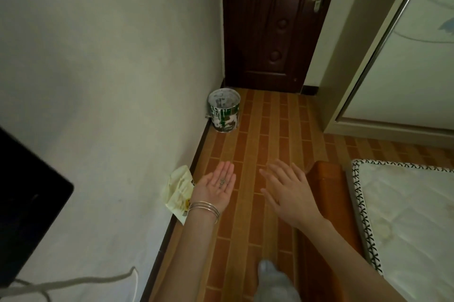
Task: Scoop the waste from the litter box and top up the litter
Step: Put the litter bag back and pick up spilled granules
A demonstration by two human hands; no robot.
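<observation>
My left hand is held out flat, palm up, over the brown tiled floor, with a few small grey crumbs lying on the palm. Silver bangles circle its wrist. My right hand hovers beside it, palm down, fingers straight and spread, holding nothing. A crumpled pale yellow bag leans against the wall just left of my left hand. A paint-stained metal bucket stands by the wall further ahead. No litter box or scoop is in view.
A dark wooden door closes the end of the narrow passage. A bed with an orange-brown frame and white mattress is on the right, a sliding wardrobe door beyond it. A black screen and cables sit at left.
</observation>
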